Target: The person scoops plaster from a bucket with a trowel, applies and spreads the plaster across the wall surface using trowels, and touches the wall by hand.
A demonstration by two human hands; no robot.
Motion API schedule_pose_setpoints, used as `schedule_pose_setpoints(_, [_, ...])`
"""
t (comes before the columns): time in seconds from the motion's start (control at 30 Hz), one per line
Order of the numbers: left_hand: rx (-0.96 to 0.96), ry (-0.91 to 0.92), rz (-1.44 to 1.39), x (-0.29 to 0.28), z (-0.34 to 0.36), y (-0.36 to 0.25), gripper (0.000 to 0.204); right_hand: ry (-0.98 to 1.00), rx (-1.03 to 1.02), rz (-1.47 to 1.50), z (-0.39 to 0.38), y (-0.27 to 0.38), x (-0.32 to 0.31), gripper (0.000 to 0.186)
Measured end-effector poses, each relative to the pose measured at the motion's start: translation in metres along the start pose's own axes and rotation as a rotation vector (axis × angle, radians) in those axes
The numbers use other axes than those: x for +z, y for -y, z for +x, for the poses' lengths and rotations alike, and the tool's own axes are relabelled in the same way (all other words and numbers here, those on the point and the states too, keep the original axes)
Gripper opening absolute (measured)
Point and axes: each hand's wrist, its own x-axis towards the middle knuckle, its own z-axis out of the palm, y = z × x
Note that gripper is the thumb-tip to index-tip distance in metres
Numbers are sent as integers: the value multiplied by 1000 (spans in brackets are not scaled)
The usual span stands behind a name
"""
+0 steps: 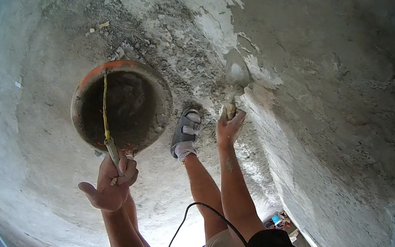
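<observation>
From here I see my right hand gripping the trowel against the wall while my left hand holds the mortar bucket by its handle, seemingly, so a tilt could spill it.

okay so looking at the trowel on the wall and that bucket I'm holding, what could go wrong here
1. The trowel is loaded and pressed at the wall; mortar may drop onto the sandalled foot just below.
2. The left hand holds the orange bucket only by its thin handle; it could swing or tip.
</observation>
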Motion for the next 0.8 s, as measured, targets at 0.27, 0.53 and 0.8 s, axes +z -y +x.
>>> schedule_pose_setpoints(0.27, [57, 238, -69, -30, -10, 2, 122, -57, -134, -20, 19, 39, -22, 36])
schedule_pose_setpoints(0.53, [46, 31, -32, -24, -10, -6, 94, -37, 50, -120, 29, 32, -34, 34])
schedule_pose_setpoints(0.8, [81, 43, -95, -39, -14, -7, 94, 26, 16, -128, -19, 1, -57, 34])
